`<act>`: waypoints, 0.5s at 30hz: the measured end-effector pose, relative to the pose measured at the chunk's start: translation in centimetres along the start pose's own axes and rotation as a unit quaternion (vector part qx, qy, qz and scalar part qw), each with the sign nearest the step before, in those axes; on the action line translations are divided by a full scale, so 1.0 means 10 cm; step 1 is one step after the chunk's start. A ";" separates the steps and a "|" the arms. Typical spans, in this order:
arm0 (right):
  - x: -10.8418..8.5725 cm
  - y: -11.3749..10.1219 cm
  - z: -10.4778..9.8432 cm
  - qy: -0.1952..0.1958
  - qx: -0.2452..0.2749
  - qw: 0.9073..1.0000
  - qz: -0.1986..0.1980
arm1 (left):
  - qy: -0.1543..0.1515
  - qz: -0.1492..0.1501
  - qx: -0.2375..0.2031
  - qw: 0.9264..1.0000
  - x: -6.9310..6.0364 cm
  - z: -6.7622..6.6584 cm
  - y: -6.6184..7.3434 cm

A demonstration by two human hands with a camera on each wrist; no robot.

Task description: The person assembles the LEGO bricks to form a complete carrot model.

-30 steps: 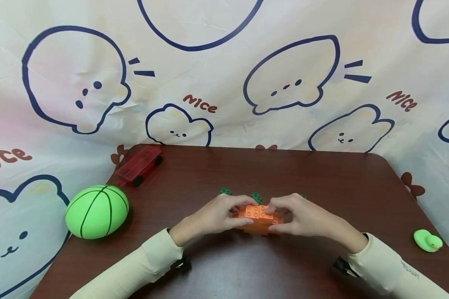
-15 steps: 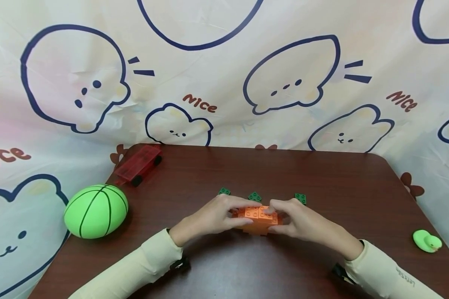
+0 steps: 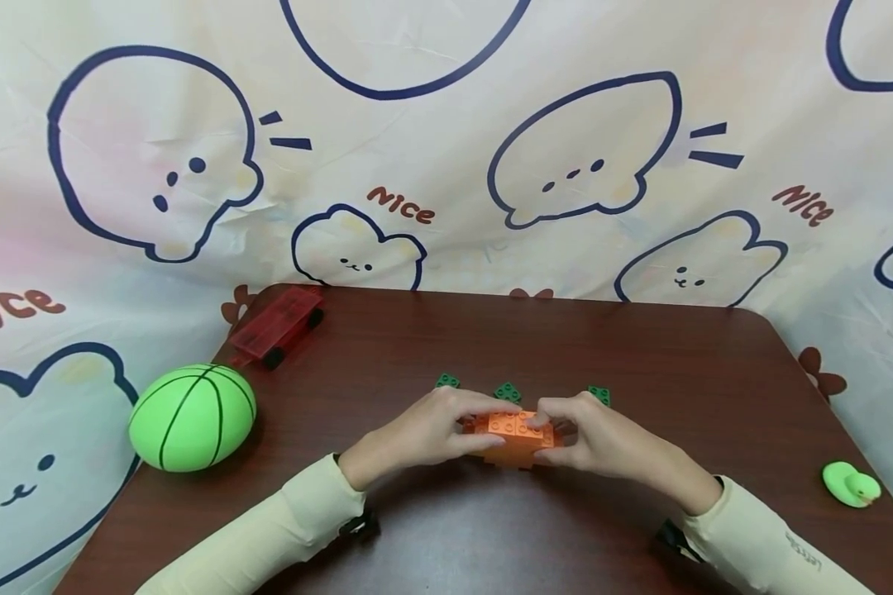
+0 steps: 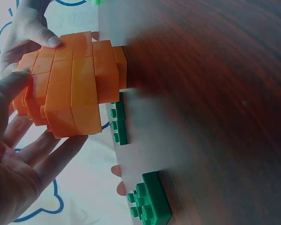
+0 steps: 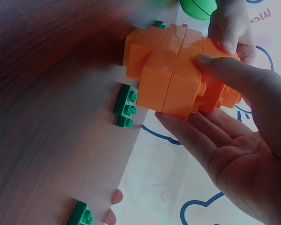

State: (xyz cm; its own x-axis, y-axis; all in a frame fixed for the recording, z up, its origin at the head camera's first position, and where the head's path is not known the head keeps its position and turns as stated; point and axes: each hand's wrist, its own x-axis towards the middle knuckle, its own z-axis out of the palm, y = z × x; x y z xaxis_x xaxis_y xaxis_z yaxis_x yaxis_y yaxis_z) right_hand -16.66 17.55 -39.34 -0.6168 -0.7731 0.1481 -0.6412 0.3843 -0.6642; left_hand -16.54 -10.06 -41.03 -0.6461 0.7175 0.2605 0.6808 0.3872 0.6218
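An orange block build [image 3: 519,446], stacked from several studded toy bricks, stands at the middle of the table between both hands. My left hand [image 3: 435,426] grips its left side, thumb on the near face and fingers around the far side. From the right, my right hand [image 3: 603,434] holds it the same way. The left wrist view shows the stepped orange build [image 4: 70,84] narrowing toward the tabletop. Behind it lie green toy bricks: one at left [image 3: 447,381], a middle one [image 3: 508,392] and one at right [image 3: 599,395].
A green ball [image 3: 192,418] with black lines sits at the table's left edge. Behind it stands a red see-through toy car [image 3: 279,326]. A green rubber duck [image 3: 852,484] rests near the right edge. A printed cloth [image 3: 454,165] hangs behind the brown table [image 3: 387,339].
My right hand and forearm have shifted slightly, so the right green brick shows more fully. Both hands keep their grip on the orange build, which stays in place.
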 end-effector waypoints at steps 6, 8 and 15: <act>-0.01 0.01 0.01 0.001 -0.001 1.000 -0.003 | -0.001 0.002 0.003 1.000 0.00 0.01 0.00; -0.01 0.01 0.02 0.006 -0.005 1.000 -0.003 | 0.001 0.003 0.005 1.000 0.00 0.01 0.00; -0.03 0.01 0.04 0.022 -0.018 1.000 -0.009 | 0.000 0.002 0.011 1.000 0.00 0.02 -0.01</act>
State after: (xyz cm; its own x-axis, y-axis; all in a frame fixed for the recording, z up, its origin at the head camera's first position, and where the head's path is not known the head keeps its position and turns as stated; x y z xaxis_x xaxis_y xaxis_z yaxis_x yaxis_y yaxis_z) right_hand -16.37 17.61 -39.69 -0.6232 -0.7581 0.1922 -0.6685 0.3888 -0.6340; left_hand -16.55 -9.98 -41.22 -0.6428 0.7191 0.2639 0.6911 0.3959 0.6046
